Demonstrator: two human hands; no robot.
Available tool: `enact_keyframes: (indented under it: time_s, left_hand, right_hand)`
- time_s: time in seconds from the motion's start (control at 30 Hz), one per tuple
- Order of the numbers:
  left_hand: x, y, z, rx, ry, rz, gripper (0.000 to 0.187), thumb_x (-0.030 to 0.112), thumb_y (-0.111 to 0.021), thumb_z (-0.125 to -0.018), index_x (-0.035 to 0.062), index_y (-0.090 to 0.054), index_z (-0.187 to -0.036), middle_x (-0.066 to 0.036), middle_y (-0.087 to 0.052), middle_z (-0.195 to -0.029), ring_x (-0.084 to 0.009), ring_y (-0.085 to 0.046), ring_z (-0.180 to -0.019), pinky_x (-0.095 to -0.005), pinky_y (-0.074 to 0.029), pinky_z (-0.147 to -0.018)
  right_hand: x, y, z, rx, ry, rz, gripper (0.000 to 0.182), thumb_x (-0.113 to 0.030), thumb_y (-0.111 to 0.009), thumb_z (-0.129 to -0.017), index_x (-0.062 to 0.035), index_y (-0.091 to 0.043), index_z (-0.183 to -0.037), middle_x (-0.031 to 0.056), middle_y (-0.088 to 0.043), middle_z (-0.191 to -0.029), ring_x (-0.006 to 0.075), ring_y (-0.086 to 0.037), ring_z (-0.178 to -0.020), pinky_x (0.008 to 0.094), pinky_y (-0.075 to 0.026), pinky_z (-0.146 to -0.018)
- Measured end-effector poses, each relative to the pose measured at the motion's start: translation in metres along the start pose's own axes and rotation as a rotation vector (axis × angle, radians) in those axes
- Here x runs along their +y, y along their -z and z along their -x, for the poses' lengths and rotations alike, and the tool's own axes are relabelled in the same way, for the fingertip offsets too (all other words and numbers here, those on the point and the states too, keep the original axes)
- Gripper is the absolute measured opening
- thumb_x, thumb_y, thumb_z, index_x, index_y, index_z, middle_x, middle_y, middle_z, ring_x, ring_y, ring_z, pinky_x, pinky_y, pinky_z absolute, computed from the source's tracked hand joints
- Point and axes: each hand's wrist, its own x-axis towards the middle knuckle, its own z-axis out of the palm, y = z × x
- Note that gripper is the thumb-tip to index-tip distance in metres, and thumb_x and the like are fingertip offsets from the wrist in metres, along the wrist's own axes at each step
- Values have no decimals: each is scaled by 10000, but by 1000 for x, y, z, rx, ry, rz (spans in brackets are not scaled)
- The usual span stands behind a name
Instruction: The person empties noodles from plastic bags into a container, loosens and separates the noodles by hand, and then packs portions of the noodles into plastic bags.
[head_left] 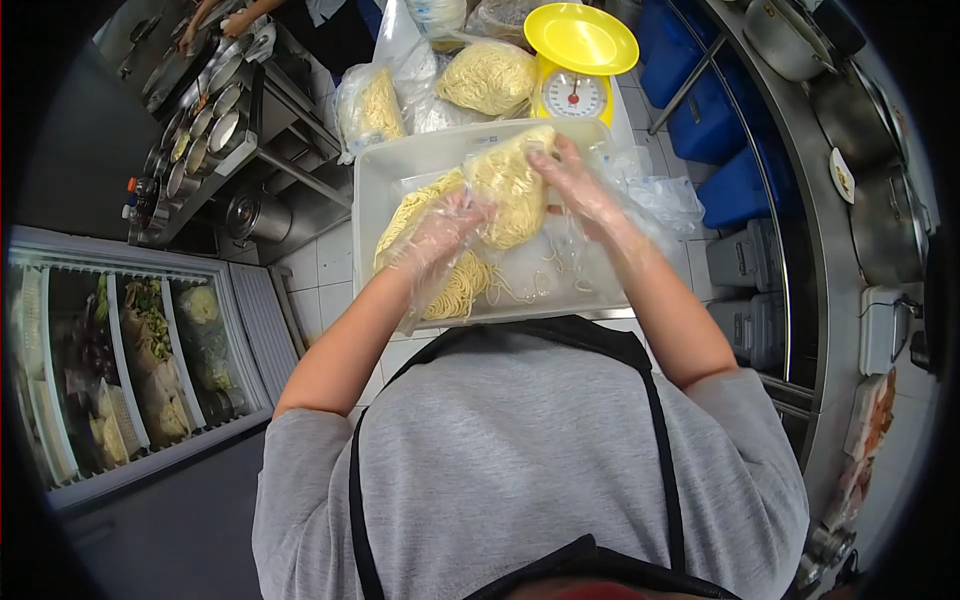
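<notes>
Between my two hands, above a white plastic tub [590, 299], is a clear plastic bag of noodles [512, 195], tilted slightly. My left hand [455, 222], in a loose clear plastic glove, grips the bag's lower left side. Gloved the same way, my right hand [575, 183] has its fingers closed around the upper right of the bag. Loose yellow noodles [462, 288] lie in a heap at the near left of the tub, and more noodles [412, 218] rest along its left wall. A few stray strands lie on the tub's bottom.
Behind the tub stand a yellow dial scale [573, 95] and bagged noodles [487, 78]. Another noodle bag [372, 105] is at the back left. An open-topped fridge [140, 350] is at left, blue bins [705, 120] at right. A co-worker's hand [237, 22] shows near a pan rack [300, 170].
</notes>
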Motion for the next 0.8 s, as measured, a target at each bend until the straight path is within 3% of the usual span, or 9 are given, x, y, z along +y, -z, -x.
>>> enact_keyframes:
  time_s: [0.07,0.13,0.2,0.3,0.37,0.5,0.63,0.77,0.8]
  left_hand:
    - [-20,8,-14,-62,7,-132,540,245,-639,-860,33,-404,-1298,-55,-561,-1162,-159,-535,-1050,-301,-403,-936]
    - [-11,3,-14,-125,0,-268,556,246,-642,-856,24,-399,-1304,-60,-550,-1186,-166,-522,-1077,-302,-391,-949]
    - [-1,-7,-8,174,-94,-27,557,274,-646,-850,8,-424,-1286,-65,-544,-1190,-171,-518,-1073,-287,-393,-936]
    - [17,5,-18,219,-113,143,527,288,-640,-847,-10,-454,-1240,-63,-544,-1170,-171,-514,-1078,-286,-402,-924]
    - [20,27,-53,184,-116,-77,453,287,-633,-850,-6,-495,-1168,-53,-567,-1079,-150,-531,-995,-286,-424,-865]
    - [52,-5,-38,127,-218,-675,262,259,-606,-864,11,-575,-940,-34,-583,-831,-103,-520,-763,-289,-451,-682]
    - [28,-30,-31,40,-407,-682,215,236,-593,-875,21,-585,-869,-12,-563,-754,-71,-470,-681,-258,-422,-603]
    - [33,-33,-10,-31,-308,-694,171,191,-594,-881,25,-578,-846,15,-556,-754,-49,-473,-685,-236,-414,-597]
    - [31,-32,-5,-42,-308,-462,133,157,-599,-879,40,-571,-823,27,-550,-751,-43,-472,-682,-226,-405,-589]
  right_hand:
    - [26,2,-23,48,64,-15,808,-396,-726,-762,-20,-285,-1325,175,-512,-1213,287,-535,-1097,401,-499,-845]
    - [23,6,-26,-75,-68,-356,755,-300,-756,-751,-7,-316,-1290,166,-524,-1197,252,-543,-1086,378,-496,-853]
    - [25,8,-21,-74,-36,-334,696,-261,-756,-751,-16,-358,-1266,143,-550,-1155,231,-563,-1039,357,-487,-865]
    - [38,0,-14,22,112,-158,680,-265,-777,-718,-19,-409,-1234,129,-519,-1204,230,-545,-1070,344,-463,-906]
    - [40,-8,-7,-16,439,13,780,-255,-807,-659,-27,-388,-1277,151,-459,-1272,264,-480,-1158,381,-402,-982]
    - [20,-14,13,30,648,473,938,-269,-826,-606,-49,-304,-1354,187,-377,-1336,311,-382,-1246,410,-322,-1047]
    - [32,-18,7,20,671,325,1033,-322,-831,-580,-75,-246,-1396,190,-325,-1375,357,-278,-1307,429,-249,-1088]
    - [29,-10,12,-105,765,510,1105,-386,-842,-547,-64,-226,-1406,200,-269,-1416,365,-204,-1343,433,-204,-1106]
    - [27,-4,12,-104,762,508,1105,-386,-842,-547,-64,-226,-1406,200,-269,-1416,365,-204,-1343,433,-204,-1106]
